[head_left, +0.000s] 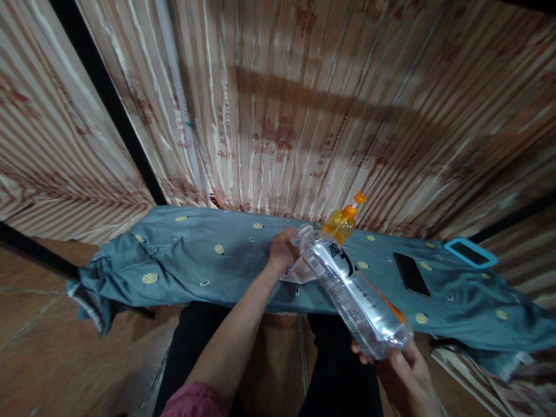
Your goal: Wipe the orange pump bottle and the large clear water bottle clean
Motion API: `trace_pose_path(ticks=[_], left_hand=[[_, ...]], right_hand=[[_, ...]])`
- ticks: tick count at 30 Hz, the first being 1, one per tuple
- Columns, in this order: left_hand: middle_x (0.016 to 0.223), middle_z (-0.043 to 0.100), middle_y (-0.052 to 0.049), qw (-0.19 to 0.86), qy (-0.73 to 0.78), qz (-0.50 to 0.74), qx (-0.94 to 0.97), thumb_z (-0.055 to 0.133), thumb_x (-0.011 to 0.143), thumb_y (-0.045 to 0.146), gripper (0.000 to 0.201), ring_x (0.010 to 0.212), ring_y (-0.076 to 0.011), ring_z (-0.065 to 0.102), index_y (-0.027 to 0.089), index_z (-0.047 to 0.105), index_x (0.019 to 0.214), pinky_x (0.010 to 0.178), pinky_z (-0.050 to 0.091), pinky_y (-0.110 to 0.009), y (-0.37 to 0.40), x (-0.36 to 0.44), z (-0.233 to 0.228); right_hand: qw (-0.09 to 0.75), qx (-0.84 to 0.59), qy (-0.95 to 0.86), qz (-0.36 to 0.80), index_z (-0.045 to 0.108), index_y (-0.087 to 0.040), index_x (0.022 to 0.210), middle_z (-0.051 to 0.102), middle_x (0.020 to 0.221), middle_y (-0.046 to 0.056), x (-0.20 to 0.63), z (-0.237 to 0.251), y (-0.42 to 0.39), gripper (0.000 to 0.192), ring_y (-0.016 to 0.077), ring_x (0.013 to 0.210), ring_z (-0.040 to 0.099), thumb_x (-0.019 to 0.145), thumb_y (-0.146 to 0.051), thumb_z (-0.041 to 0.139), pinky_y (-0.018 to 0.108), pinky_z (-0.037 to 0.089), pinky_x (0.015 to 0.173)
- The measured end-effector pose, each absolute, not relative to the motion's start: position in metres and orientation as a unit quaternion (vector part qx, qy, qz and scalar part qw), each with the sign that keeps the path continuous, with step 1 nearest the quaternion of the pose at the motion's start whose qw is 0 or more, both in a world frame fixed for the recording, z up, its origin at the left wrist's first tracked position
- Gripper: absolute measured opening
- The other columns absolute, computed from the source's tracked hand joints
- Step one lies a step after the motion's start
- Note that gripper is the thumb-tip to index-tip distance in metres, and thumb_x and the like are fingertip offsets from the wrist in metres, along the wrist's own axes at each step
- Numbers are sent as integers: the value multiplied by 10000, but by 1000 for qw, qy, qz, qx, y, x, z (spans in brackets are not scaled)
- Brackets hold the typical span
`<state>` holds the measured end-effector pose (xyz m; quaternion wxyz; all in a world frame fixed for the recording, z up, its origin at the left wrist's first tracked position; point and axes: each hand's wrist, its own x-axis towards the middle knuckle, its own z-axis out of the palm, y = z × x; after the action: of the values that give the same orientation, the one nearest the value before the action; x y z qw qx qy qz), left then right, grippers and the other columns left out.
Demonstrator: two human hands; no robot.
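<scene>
Nearest the camera: right hand (402, 370), low in the frame, fingers wrapped around the base of a clear plastic bottle (354, 289). Bottle tilts up and away to the left, its neck toward the far side; it carries a label with dark characters and an orange strip along one side. Looks nearly empty, though the contents are hard to judge.

Left arm runs up the middle of the frame from a pink sleeve (195, 402). Left hand (284, 249) sits at the bottle's mouth, fingers curled close around the neck or cap area; cannot tell whether a cap is on. Beneath that hand, a pale crumpled piece (299, 272) lies on the cloth, partly hidden.

Just behind the bottle's neck: a smaller orange bottle (343, 223) with an orange flip-top nozzle, standing on the surface.

Surface is covered by a blue-grey cloth (195, 260) dotted with yellow round motifs, bunched and hanging at its left end.

Further right on the cloth: a black phone (411, 274) lying flat, and beyond it, near the far right edge, a device in a turquoise case (470, 252).

Farthest: striped pinkish curtain (282, 104) with red print behind the surface.
</scene>
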<state>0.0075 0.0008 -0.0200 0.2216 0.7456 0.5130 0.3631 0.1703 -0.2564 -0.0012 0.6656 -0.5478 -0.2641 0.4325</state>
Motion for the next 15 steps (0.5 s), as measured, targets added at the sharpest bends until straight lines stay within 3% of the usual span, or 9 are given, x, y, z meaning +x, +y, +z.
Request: trace_pose_path(ticks=[3,7,10,15], left_hand=[[1058,783,-120,224,513,354,749,689,880,347,205,982,-276,729,170,722,978,891,563,-362,1,7,-20],[1060,783,-126,221,516,355,748,672,891,360,212,997,-278,729,171,716,975,903,569,-363,1,7,-19],[1052,786,-122,219,515,358,747,696,873,354,204,1007,-281,728,176,719,970,908,571,-363,1,7,-19],[1052,787,-110,215,520,352,748,706,871,353,199,1005,-272,732,182,718,971,895,573,-345,1,6,-19]], right_hand=[[645,-537,-287,463,755,-231,929,803,754,114,180,-10,-256,417,218,627,736,664,-511,915,297,599,610],[650,-539,-293,449,759,-250,1032,809,793,109,186,-15,-256,378,190,660,737,765,-501,849,276,595,666],[636,-528,-311,470,766,-244,972,807,754,123,184,-11,-256,376,215,641,747,728,-508,874,300,600,648],[654,-553,-282,433,766,-246,960,801,733,91,172,1,-255,418,181,609,717,694,-545,887,258,573,627]])
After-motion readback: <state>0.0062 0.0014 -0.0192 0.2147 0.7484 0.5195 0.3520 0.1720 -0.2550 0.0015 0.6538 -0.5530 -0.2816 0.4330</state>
